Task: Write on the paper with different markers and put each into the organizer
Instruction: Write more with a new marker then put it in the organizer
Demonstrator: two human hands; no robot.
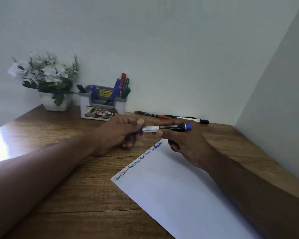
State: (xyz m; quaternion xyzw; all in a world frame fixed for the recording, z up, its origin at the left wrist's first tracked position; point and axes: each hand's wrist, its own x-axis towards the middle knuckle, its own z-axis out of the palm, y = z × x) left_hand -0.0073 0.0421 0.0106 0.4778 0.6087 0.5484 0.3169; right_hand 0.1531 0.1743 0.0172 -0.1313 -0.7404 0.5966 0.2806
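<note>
I hold a black marker with blue ends (166,128) level above the wooden bench (76,178), my left hand (117,133) fingers clamped on its cap end, my right hand (185,142) fingers pinching its barrel, beyond the white paper (179,195), near the grey plastic organizer (102,104).

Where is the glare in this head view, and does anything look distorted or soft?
Head view: strong glare washes out the table at its left edge; wide-angle distortion tilts the wall corner; the flowers look soft; the writing on the paper stays legible.
</note>
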